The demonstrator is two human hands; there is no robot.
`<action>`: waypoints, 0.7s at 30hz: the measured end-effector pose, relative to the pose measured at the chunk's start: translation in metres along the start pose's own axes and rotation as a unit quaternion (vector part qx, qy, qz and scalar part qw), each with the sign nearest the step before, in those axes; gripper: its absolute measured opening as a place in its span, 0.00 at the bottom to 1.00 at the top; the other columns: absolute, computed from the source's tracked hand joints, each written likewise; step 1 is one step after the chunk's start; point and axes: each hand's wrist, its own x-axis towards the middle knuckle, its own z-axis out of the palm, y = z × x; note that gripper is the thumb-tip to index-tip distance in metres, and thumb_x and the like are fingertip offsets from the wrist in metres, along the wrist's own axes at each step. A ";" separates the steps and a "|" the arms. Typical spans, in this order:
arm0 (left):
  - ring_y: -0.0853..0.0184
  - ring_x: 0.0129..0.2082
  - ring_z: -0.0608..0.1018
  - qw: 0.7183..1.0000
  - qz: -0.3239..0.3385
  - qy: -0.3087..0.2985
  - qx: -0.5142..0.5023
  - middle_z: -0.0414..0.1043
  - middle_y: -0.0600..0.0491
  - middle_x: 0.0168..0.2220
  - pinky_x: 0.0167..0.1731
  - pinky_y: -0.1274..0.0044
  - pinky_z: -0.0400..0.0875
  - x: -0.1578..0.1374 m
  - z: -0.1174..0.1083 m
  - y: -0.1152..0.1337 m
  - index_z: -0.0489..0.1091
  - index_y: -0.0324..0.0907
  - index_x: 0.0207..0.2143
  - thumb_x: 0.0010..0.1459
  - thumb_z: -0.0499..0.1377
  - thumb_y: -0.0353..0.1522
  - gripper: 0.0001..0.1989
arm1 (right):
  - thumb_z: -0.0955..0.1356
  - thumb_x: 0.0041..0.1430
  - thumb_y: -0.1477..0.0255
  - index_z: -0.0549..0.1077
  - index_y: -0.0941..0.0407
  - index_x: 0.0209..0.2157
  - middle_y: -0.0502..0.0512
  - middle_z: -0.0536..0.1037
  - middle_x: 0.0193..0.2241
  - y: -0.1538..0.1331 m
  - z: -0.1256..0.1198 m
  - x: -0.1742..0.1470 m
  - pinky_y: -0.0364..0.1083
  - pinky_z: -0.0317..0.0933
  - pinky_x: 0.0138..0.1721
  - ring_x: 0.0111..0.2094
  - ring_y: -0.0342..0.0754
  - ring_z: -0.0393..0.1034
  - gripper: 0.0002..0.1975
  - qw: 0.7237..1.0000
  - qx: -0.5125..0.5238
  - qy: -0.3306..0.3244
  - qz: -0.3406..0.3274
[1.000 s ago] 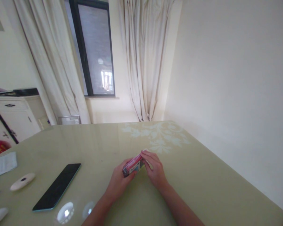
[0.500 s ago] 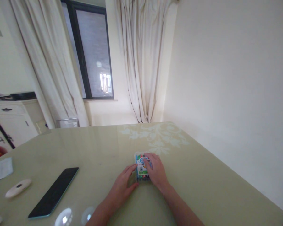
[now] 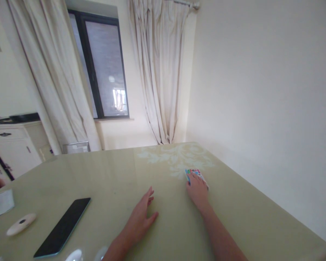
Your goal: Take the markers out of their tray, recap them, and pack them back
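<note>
green table [image 3: 111, 174], right hand [image 3: 197, 191] over colourful case [image 3: 197, 172]

Black-screened smartphone [image 3: 63, 228] flat on table [image 3: 111, 181], pale oval object [image 3: 21, 224] beside it; cream curtains [image 3: 161, 72] flanking dark-framed window [image 3: 105, 69]; white cabinet [image 3: 15, 145] far left.

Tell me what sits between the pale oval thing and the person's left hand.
The dark phone, lying flat on the table, is between the pale oval thing and the left hand, as the head view shows.
</note>
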 end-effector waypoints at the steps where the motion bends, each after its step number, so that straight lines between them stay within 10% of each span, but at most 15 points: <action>1: 0.57 0.63 0.71 1.000 0.000 -0.001 0.002 0.59 0.43 0.69 0.65 0.59 0.64 0.000 0.000 0.001 0.45 0.48 0.72 0.58 0.59 0.31 0.42 | 0.62 0.61 0.78 0.74 0.55 0.56 0.61 0.73 0.61 0.013 0.002 0.004 0.54 0.56 0.59 0.59 0.57 0.67 0.23 0.999 -0.013 0.017 0.024; 6: 0.58 0.63 0.71 1.000 0.000 -0.013 0.023 0.59 0.42 0.69 0.66 0.59 0.62 0.000 0.001 0.004 0.43 0.46 0.72 0.59 0.58 0.32 0.42 | 0.60 0.62 0.80 0.75 0.58 0.55 0.65 0.74 0.59 0.029 0.014 0.006 0.57 0.56 0.58 0.58 0.61 0.67 0.23 0.993 -0.037 0.097 0.056; 13: 0.57 0.66 0.67 0.994 0.027 -0.017 0.104 0.61 0.43 0.68 0.66 0.57 0.60 -0.001 0.004 0.004 0.48 0.46 0.71 0.62 0.55 0.32 0.37 | 0.63 0.62 0.80 0.77 0.52 0.52 0.58 0.79 0.52 -0.022 0.023 -0.012 0.52 0.60 0.57 0.54 0.55 0.70 0.21 0.982 0.083 0.075 -0.151; 21: 0.58 0.65 0.69 0.992 0.030 -0.010 0.121 0.66 0.42 0.65 0.66 0.59 0.62 -0.001 0.002 0.014 0.58 0.44 0.67 0.63 0.55 0.33 0.30 | 0.59 0.71 0.66 0.75 0.55 0.38 0.57 0.78 0.34 -0.015 0.008 -0.021 0.48 0.64 0.42 0.37 0.51 0.71 0.15 0.955 0.220 0.162 -0.117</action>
